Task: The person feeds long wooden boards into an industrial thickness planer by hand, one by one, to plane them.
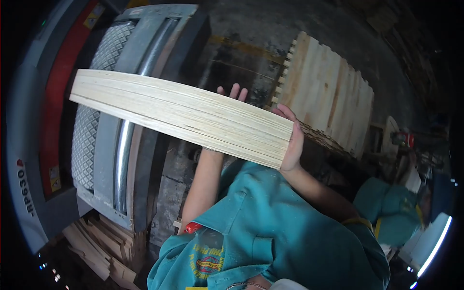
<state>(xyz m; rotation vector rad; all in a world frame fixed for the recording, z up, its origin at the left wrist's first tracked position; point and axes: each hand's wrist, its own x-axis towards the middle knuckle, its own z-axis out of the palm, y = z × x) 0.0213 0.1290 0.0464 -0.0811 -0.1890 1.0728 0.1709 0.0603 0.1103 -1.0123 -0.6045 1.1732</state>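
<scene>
A bundle of long, pale wood strips (188, 113) lies slantwise across the view, its far left end over the machine's ribbed belt and roller. My left hand (234, 93) supports the bundle from beneath; its fingertips show past the upper edge, and its palm is hidden under the wood. With my right hand (293, 145) I hold the near right end, the palm against the end faces and the fingers bent round the upper corner.
The grey machine (107, 145) with a metal roller (124, 164) stands at left. Stacked boards (328, 92) are at upper right. Wood offcuts (101, 246) lie at lower left. Another person in a teal shirt (394, 208) is at right.
</scene>
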